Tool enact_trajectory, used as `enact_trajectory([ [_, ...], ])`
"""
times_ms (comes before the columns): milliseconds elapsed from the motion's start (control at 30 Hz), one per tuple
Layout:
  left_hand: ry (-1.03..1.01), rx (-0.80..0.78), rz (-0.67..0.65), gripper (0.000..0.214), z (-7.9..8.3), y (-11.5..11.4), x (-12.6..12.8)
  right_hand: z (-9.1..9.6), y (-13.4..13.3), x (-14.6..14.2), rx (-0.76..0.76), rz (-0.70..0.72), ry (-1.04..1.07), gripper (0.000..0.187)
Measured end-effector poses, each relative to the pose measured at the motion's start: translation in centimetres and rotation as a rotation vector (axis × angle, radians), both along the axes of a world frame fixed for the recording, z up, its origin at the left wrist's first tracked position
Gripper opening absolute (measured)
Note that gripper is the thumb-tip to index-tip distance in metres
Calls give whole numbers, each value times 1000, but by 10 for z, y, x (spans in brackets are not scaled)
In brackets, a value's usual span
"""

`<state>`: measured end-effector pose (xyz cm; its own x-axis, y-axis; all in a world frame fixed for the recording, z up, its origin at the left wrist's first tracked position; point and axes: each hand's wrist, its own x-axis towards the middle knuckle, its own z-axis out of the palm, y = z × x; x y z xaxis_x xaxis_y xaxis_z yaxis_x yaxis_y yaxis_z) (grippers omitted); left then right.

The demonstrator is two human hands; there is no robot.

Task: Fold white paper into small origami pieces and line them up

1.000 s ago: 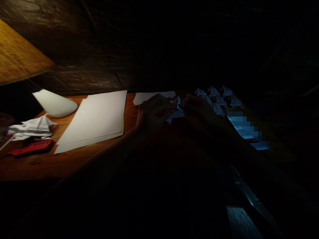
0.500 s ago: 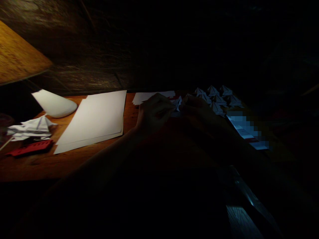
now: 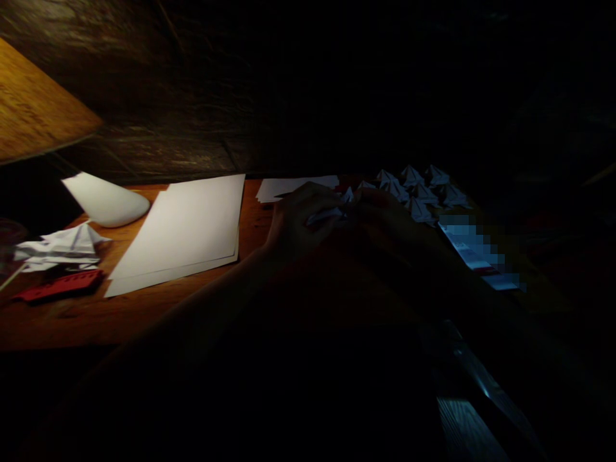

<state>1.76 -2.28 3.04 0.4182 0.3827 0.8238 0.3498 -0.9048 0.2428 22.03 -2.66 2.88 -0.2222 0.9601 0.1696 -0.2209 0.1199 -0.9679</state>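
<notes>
Between my hands is a small folded paper piece with a pointed top, dimly lit. My left hand has its fingers curled round the left side of it, and part of the white paper shows under the fingers. My right hand, mostly in shadow, pinches at its right side. Just to the right stand several finished-looking folded paper figures with pointed tops, set close together. Behind my left hand lies a small stack of white paper pieces.
Large white paper sheets lie on the wooden table at left. Beyond them are a white lamp base, a crumpled folded paper and a red object. A bright blurred-out screen lies at right.
My left fingers have shifted round the folded paper, and more of its white lower part now shows beneath them. Both hands stay in nearly the same place.
</notes>
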Motion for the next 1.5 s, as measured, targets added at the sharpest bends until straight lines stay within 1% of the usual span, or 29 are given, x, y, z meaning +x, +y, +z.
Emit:
enact_trajectory([
  [100, 4, 23, 6, 22, 0, 0, 0, -1, 1, 2, 9, 3, -23, 29],
  [300, 16, 13, 37, 17, -3, 1, 0, -6, 4, 6, 58, 38, -85, 28],
  [500, 5, 45, -26, 14, -3, 1, 2, -10, 7, 7, 71, 14, -105, 23],
  [567, 8, 36, -26, 15, -3, 1, 3, -11, 8, 7, 75, 31, -117, 22],
  [667, 6, 41, -17, 16, -4, 1, 3, -12, 9, 7, 91, 20, -79, 22],
  [867, -1, 29, 4, 13, -4, 1, 2, -13, 10, 8, 116, 12, -120, 31],
  [967, 3, 20, 22, 12, -3, 0, 2, -11, 9, 7, 111, -2, -103, 39],
  [1067, 13, 10, 38, 14, -4, 0, 2, -9, 7, 6, 111, -9, -91, 42],
  [1267, -16, 21, -17, 16, -2, -1, 2, -10, 5, 6, 101, -44, -83, 40],
  [1500, -42, 23, -63, 11, -2, 1, 3, -10, 5, 5, 85, -47, -82, 44],
])
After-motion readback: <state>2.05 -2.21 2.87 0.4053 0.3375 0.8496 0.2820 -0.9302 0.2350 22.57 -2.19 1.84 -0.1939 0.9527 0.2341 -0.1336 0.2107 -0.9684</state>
